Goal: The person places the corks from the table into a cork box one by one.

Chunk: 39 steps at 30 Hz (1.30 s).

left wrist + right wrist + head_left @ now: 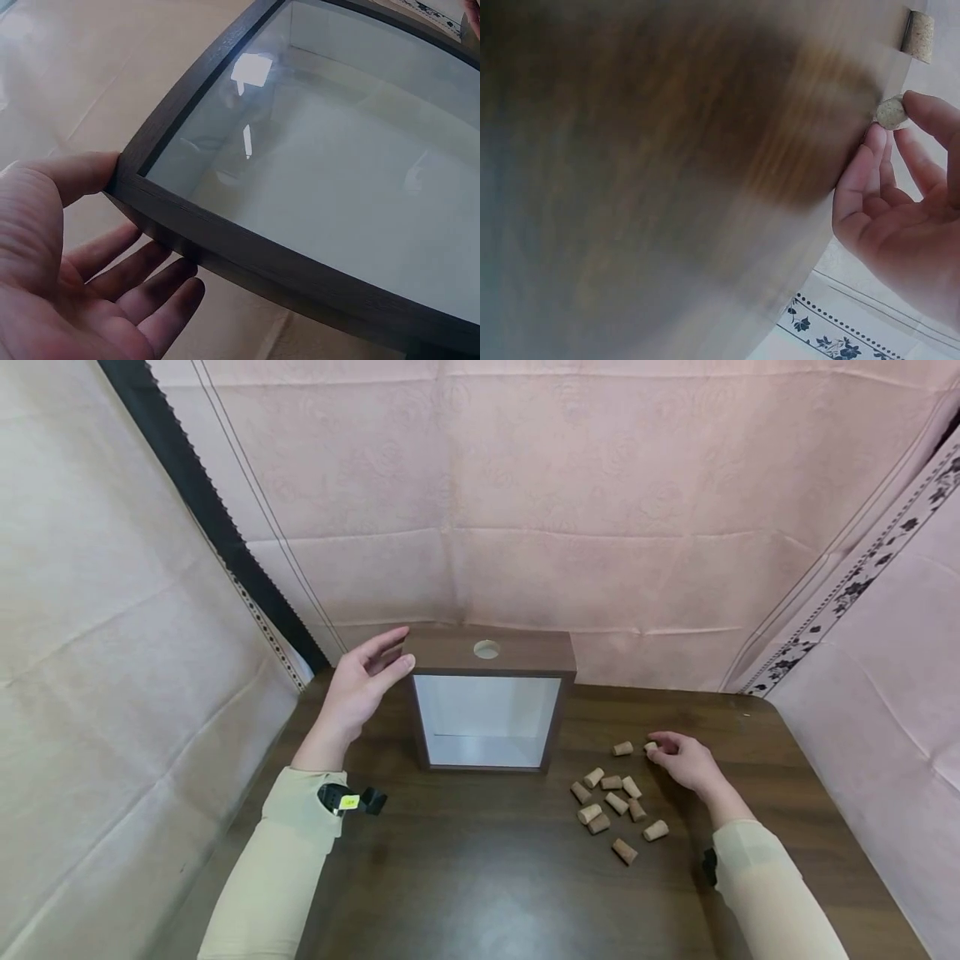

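Observation:
A dark wooden box (491, 653) with a clear front pane stands upright at the back of the table, a round hole in its top. My left hand (362, 681) is at its upper left corner, fingers extended; in the left wrist view the thumb (86, 172) touches the frame's corner and the other fingertips lie along its side. Over at the right, my right hand (684, 764) pinches a small cork (892, 112) between thumb and fingertips, low over the table. Another cork (622, 748) lies just left of that hand.
Several loose corks (617, 803) are scattered between the box and my right forearm. The brown table (450, 877) has pale cloth (570, 510) hanging behind it and at both sides. A wrist strap (345, 799) sits on my left sleeve.

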Tool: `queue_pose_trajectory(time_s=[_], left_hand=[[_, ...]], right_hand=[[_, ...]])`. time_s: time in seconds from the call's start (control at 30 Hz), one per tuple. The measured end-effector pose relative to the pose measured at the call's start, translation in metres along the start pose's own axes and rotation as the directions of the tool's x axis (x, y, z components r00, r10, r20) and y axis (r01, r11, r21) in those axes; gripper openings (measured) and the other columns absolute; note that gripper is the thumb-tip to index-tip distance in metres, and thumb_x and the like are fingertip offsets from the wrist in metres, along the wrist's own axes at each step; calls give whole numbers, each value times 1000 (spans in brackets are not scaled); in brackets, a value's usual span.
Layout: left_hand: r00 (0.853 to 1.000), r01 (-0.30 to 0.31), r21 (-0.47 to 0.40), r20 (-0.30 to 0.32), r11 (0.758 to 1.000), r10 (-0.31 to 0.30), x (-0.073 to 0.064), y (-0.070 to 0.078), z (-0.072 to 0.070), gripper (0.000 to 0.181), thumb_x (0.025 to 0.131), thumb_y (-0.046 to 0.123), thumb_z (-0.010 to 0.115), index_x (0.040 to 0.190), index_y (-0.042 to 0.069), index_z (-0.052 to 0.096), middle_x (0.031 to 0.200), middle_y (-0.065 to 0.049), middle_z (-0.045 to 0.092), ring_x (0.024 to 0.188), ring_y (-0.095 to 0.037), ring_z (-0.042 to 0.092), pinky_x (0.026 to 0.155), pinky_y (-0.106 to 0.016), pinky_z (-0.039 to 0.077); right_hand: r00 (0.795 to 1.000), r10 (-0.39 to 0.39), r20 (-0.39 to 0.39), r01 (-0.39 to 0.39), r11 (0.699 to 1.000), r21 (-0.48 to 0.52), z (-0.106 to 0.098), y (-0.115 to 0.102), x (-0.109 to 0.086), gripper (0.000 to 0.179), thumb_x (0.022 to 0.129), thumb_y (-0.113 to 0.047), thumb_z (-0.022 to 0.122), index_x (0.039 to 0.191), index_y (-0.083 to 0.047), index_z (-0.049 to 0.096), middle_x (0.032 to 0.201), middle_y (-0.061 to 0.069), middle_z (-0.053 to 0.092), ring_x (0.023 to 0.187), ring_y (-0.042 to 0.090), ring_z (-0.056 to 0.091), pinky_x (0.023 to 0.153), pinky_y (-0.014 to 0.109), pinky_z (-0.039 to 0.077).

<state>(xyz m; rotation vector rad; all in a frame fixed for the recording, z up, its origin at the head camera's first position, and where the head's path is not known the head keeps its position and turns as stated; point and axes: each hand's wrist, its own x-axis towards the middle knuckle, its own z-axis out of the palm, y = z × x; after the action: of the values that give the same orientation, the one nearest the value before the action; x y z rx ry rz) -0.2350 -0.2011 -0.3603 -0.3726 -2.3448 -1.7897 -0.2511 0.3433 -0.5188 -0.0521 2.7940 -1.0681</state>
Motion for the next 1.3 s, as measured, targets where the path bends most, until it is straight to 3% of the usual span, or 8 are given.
queue_pose_trajectory(time_s=[0.2, 0.47, 0.63, 0.83, 0.93, 1.3], left_hand=[[997, 51, 72, 47, 996, -54, 4, 9, -7, 61, 103, 31, 76, 157, 13, 55, 161, -9, 52, 148, -27, 51, 119, -47, 42], [993, 89, 84, 72, 993, -95, 6, 15, -9, 63, 102, 30, 77, 158, 13, 54, 162, -9, 51, 148, -26, 50, 120, -46, 42], [993, 90, 95, 72, 991, -97, 6, 15, -10, 63, 102, 31, 77, 158, 14, 54, 162, -9, 52, 148, -27, 50, 120, -48, 42], [991, 108, 111, 73, 988, -116, 6, 18, -10, 65, 102, 31, 77, 159, 13, 53, 162, -10, 51, 149, -27, 50, 119, -49, 43], [990, 108, 107, 75, 988, -116, 5, 17, -9, 65, 102, 31, 77, 159, 13, 52, 162, -10, 51, 149, -28, 50, 120, -50, 42], [992, 95, 94, 78, 991, -103, 7, 16, -9, 66, 102, 32, 76, 160, 11, 51, 163, -9, 51, 149, -27, 50, 120, -50, 41]], right_hand=[[1000, 7, 4, -7, 999, 50, -4, 1, -5, 49, 113, -26, 57, 152, 2, 54, 139, 31, 59, 123, 44, 57, 95, 56, 52], [1000, -1, -10, 2, 988, 156, -7, 1, -4, 52, 115, -29, 52, 155, 4, 49, 138, 29, 57, 119, 38, 61, 91, 42, 58], [997, -25, -68, 40, 971, 237, -8, -6, 0, 52, 114, -29, 54, 154, 4, 49, 134, 25, 59, 114, 33, 62, 87, 35, 60], [990, -40, -133, 79, 951, 298, -16, -33, -4, 54, 113, -33, 57, 155, 1, 50, 140, 25, 59, 110, 12, 63, 86, 21, 57], [986, -74, -151, 120, 938, 325, -19, -48, -5, 54, 112, -32, 58, 155, -1, 50, 138, 23, 60, 108, 4, 63, 87, 21, 57], [954, -182, -237, 273, 855, 442, -25, -106, -15, 45, 110, -22, 64, 149, -2, 54, 118, 8, 66, 106, 8, 70, 88, 18, 58]])
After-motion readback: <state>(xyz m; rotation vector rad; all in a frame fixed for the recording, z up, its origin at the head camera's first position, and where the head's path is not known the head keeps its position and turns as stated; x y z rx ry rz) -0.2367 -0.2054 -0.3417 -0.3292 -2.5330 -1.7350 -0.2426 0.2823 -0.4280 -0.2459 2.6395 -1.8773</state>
